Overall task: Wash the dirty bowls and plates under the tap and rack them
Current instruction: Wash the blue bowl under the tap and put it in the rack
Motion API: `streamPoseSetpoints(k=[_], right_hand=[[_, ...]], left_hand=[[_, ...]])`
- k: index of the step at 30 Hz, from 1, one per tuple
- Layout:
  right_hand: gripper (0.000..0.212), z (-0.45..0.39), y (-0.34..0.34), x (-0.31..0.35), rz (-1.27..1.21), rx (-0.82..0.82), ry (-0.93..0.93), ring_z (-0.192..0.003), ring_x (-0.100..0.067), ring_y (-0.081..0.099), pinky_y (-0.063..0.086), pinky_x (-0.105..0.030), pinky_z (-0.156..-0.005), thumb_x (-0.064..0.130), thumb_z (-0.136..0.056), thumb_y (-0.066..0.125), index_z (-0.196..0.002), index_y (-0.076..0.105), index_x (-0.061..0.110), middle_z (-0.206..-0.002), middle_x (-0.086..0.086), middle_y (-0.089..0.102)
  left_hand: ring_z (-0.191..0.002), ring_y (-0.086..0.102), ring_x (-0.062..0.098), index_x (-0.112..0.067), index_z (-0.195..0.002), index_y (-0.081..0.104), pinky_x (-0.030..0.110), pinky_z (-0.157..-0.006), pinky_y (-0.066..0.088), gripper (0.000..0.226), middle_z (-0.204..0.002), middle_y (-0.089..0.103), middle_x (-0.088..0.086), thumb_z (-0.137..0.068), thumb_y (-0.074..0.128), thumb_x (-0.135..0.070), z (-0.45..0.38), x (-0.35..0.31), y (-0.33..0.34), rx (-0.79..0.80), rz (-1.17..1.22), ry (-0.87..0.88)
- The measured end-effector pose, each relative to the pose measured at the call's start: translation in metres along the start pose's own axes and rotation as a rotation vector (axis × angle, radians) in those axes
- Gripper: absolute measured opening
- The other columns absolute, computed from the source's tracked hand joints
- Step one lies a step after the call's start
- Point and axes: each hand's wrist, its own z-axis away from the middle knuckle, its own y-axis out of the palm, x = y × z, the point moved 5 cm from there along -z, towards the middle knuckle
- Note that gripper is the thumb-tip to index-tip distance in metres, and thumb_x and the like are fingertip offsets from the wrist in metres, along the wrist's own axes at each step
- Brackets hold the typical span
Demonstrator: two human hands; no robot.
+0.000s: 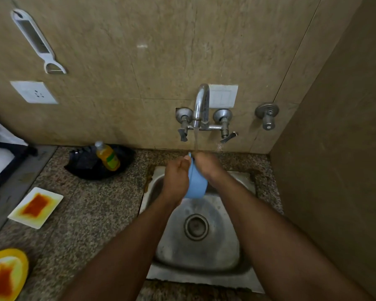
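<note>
Both of my hands hold a light blue bowl point(194, 183) on its side over the steel sink point(226, 250). My left hand point(175, 178) grips its left side and my right hand point(206, 166) covers its upper rim. Water runs from the tap point(201, 105) straight down onto my right hand and the bowl. A white square plate point(35, 207) smeared with orange sauce lies on the counter to the left. A yellow round plate point(6, 272) with the same sauce sits at the bottom left corner.
A black dish rack point(0, 164) holding a white dish stands at the far left edge. A yellow soap bottle point(107, 156) lies on a black tray by the wall. The side wall stands close on the right of the sink.
</note>
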Motion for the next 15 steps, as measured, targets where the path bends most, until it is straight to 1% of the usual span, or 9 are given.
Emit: streamPoseSetpoints(k=[2, 3, 4, 5, 7, 9, 10, 12, 15], right_hand=[[0.032, 0.012, -0.003, -0.001, 0.002, -0.099, -0.027, -0.095, -0.032, 0.066, 0.042, -0.032, -0.074, 0.023, -0.103, 0.043, -0.091, 0.069, 0.008, -0.105, -0.018, 0.072], [0.035, 0.021, -0.001, -0.001, -0.062, -0.175, -0.058, -0.091, -0.03, 0.067, 0.044, -0.032, -0.076, 0.024, -0.103, 0.043, -0.089, 0.071, 0.007, -0.099, -0.016, 0.072], [0.036, 0.036, 0.001, 0.002, -0.175, -0.227, -0.098, -0.087, -0.027, 0.066, 0.047, -0.033, -0.077, 0.026, -0.102, 0.043, -0.088, 0.072, 0.009, -0.093, -0.013, 0.072], [0.037, 0.048, 0.005, 0.005, -0.162, -0.292, -0.187, -0.086, -0.024, 0.065, 0.05, -0.035, -0.08, 0.029, -0.101, 0.042, -0.092, 0.073, 0.011, -0.094, -0.01, 0.071], [0.041, 0.073, 0.015, 0.014, 0.082, -0.347, -0.408, -0.101, -0.021, 0.06, 0.051, -0.036, -0.09, 0.033, -0.102, 0.037, -0.117, 0.069, 0.012, -0.112, -0.01, 0.066], [0.048, 0.089, 0.024, 0.015, 0.209, -0.362, -0.553, -0.114, -0.023, 0.053, 0.048, -0.036, -0.098, 0.034, -0.105, 0.032, -0.136, 0.058, 0.008, -0.126, -0.012, 0.058], [0.048, 0.091, 0.025, 0.013, 0.224, -0.374, -0.574, -0.115, -0.024, 0.052, 0.048, -0.037, -0.1, 0.032, -0.105, 0.031, -0.137, 0.056, 0.006, -0.127, -0.013, 0.058], [0.042, 0.085, 0.021, 0.008, 0.174, -0.397, -0.53, -0.104, -0.023, 0.058, 0.051, -0.038, -0.094, 0.029, -0.103, 0.034, -0.12, 0.065, 0.006, -0.115, -0.012, 0.064], [0.035, 0.041, 0.007, -0.003, -0.098, -0.259, -0.264, -0.079, -0.026, 0.063, 0.05, -0.036, -0.073, 0.029, -0.101, 0.037, -0.078, 0.062, 0.018, -0.086, -0.011, 0.069]], left_hand=[[-0.072, 0.064, 0.026, 0.008, -0.092, 0.066, 0.037, -0.071, 0.05, 0.043, -0.085, 0.069, 0.026, -0.107, 0.048, -0.028, 0.001, 0.003, -0.001, 0.036, 0.055, 0.005], [-0.074, 0.067, 0.026, 0.005, -0.092, 0.07, 0.038, -0.074, 0.051, 0.046, -0.084, 0.071, 0.022, -0.108, 0.048, -0.032, 0.001, 0.005, 0.0, 0.076, 0.128, -0.066], [-0.079, 0.069, 0.027, 0.001, -0.095, 0.073, 0.039, -0.08, 0.053, 0.053, -0.088, 0.074, 0.02, -0.107, 0.045, -0.042, 0.0, 0.008, 0.001, 0.121, 0.249, -0.185], [-0.09, 0.071, 0.031, -0.002, -0.103, 0.074, 0.043, -0.089, 0.054, 0.065, -0.1, 0.075, 0.022, -0.104, 0.04, -0.057, 0.0, 0.011, 0.002, 0.18, 0.395, -0.332], [-0.107, 0.069, 0.035, 0.0, -0.12, 0.069, 0.045, -0.1, 0.052, 0.087, -0.118, 0.072, 0.026, -0.097, 0.032, -0.074, -0.005, 0.018, -0.002, 0.244, 0.622, -0.551], [-0.096, 0.072, 0.028, 0.0, -0.119, 0.065, 0.036, -0.085, 0.059, 0.07, -0.109, 0.074, 0.021, -0.102, 0.037, -0.062, -0.009, 0.014, -0.005, 0.208, 0.583, -0.593], [-0.091, 0.071, 0.026, -0.001, -0.118, 0.065, 0.033, -0.079, 0.059, 0.058, -0.106, 0.074, 0.019, -0.105, 0.041, -0.052, -0.008, 0.012, -0.002, 0.21, 0.532, -0.599], [-0.086, 0.071, 0.023, -0.002, -0.113, 0.068, 0.032, -0.079, 0.057, 0.043, -0.111, 0.075, 0.019, -0.108, 0.046, -0.039, -0.004, 0.007, 0.002, 0.201, 0.392, -0.536], [-0.075, 0.073, 0.019, -0.012, -0.096, 0.072, 0.034, -0.078, 0.056, 0.039, -0.086, 0.079, 0.008, -0.109, 0.045, -0.038, 0.002, 0.0, 0.001, 0.242, 0.166, -0.315]])
